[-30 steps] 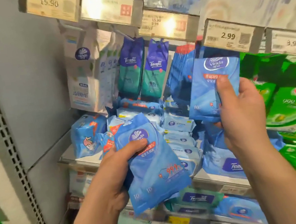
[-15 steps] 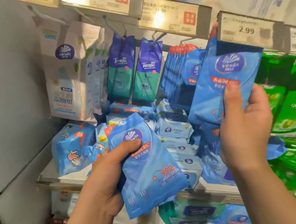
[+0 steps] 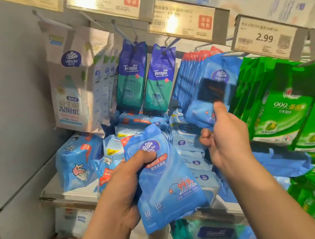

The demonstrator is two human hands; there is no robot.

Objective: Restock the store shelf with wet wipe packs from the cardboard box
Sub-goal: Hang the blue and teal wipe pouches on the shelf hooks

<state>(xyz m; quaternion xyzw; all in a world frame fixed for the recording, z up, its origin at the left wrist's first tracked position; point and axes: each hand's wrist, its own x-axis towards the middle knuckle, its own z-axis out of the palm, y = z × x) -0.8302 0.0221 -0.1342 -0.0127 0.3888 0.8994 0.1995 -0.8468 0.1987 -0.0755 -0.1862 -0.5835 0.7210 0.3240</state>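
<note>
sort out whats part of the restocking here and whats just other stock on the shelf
Part of the job:
- left hand gripping the spare blue Vinda packs
- right hand pinching the raised blue pack at the hook row

Other stock:
- Tempo packs
- green 999 packs
- white Vinda bags
- 2.99 price tag

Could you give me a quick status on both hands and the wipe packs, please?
Left hand grips spare blue packs. Right hand pinches one blue pack up at the hanging row. Price tag overhangs the hook.

A grey side panel (image 3: 7, 95) stood left of the store shelf (image 3: 62, 198); glare lit the price tags (image 3: 264, 39) overhead.
</note>
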